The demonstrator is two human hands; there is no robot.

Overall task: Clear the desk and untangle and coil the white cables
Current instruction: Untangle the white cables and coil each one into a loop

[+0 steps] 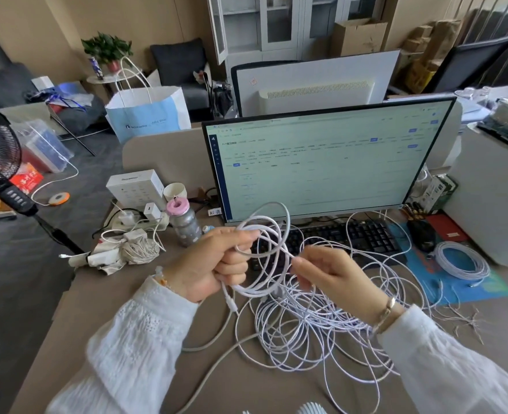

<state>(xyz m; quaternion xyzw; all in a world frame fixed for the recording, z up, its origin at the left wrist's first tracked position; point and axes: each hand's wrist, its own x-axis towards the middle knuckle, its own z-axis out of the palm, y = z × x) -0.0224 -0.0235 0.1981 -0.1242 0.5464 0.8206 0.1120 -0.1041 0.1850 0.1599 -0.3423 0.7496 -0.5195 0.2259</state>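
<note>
a person in white sleeves coils a white cable at a cluttered office desk (127,309). the left hand (213,264) grips a bundle of finished loops (264,234), fingers curled round the strands where they gather, the coil raised above the desk in front of the keyboard (351,237). the right hand (333,271) pinches a single strand just beside that coil, fingers bent narrow around it. beneath both hands a loose tangle of white cables (315,333) sprawls over the desk, with strands trailing toward the near edge and across the blue mat (482,282). one neat coil (463,259) already lies on that mat, well apart from the tangle. a monitor (321,162) stands behind the keyboard; a bottle (184,222) and a power strip (139,219) sit to the left.

the cable looks thin, light and limp, so it should bend into loops easily but is likely to spring open or slip if the gathered point is released. the safest hold appears to be the bunched crossing already in the left hand, with the right feeding slack a strand at a time. tugging hard could tighten knots in the pile or drag it into the keyboard. much of the tangle remains unsorted.
</note>
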